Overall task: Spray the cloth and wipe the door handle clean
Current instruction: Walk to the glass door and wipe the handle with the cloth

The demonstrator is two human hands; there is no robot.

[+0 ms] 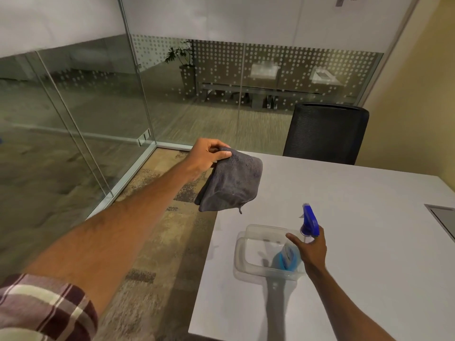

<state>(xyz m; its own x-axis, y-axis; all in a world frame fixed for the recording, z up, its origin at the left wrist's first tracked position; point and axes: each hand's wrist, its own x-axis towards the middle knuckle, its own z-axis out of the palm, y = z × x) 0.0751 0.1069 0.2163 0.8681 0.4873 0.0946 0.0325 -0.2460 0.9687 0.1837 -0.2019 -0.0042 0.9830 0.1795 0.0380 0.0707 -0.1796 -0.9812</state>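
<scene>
Glass-walled office, white table (pixel 344 217): cloth raised for spraying.
Left hand (pixel 206 156) pinches grey cloth (pixel 234 180) above the clear tub (pixel 246 264); right hand (pixel 311 249) grips spray bottle (pixel 309 221) beside it, nozzle facing cloth. Door handle unseen.

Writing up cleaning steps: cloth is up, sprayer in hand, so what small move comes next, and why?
Probably swing the spray bottle in the right hand toward the grey cloth and squeeze: the left hand holds the cloth up, and the nozzle seems not yet aimed at it.
</scene>
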